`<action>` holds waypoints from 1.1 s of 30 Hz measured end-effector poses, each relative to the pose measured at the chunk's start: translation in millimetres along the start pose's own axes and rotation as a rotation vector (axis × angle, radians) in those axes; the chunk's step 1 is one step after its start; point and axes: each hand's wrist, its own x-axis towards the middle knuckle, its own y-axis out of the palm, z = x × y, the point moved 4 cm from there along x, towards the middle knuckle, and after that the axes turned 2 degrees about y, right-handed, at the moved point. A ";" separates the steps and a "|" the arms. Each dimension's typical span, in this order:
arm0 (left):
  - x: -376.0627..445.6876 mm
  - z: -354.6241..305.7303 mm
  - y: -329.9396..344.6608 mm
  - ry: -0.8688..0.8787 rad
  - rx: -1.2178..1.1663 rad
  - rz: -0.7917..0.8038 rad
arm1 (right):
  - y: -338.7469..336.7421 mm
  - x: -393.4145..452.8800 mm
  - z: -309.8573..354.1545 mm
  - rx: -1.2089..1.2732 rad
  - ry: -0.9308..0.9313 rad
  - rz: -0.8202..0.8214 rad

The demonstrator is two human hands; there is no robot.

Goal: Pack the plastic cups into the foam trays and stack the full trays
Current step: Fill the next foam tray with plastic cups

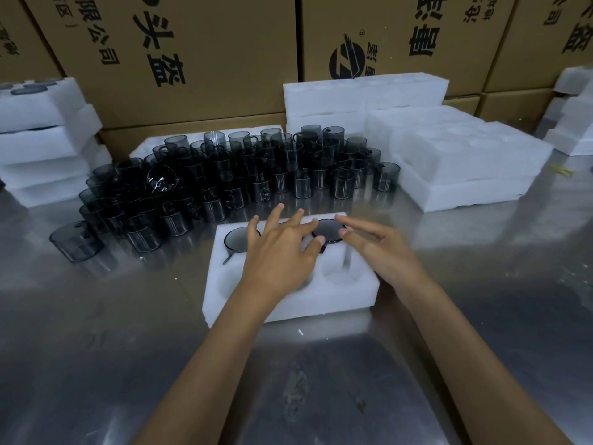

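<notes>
Where cardboard cartons (199, 53) wall the top of the frame, a steel table (96, 332) carries white foam stacks (465, 162) and smoky plastic cups (224, 175) mid-frame. Centre: foam tray (288, 300), two cups seated in its far pockets. Left hand (282, 248) and right hand (382, 248) hover with fingers spread, gripping nothing.

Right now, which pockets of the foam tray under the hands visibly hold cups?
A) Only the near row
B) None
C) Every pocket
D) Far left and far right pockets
D: in the foam tray, dark cups sit in the far left pocket and far right pocket, while the near right pocket shows bare foam.
</notes>
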 end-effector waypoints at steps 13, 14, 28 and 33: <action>15.6 6.9 -3.9 -0.014 -0.182 0.061 | 8.2 6.8 -16.8 0.248 0.052 -0.102; 17.5 8.0 -4.2 -0.015 -0.190 0.065 | 8.7 9.5 -18.0 0.247 0.047 -0.118; 16.2 11.1 -1.4 -0.007 -0.145 -0.042 | 0.8 115.5 -28.7 -0.687 0.036 -0.229; 17.3 11.5 -2.2 -0.008 -0.149 -0.055 | -4.2 113.7 -31.2 -0.482 -0.058 -0.359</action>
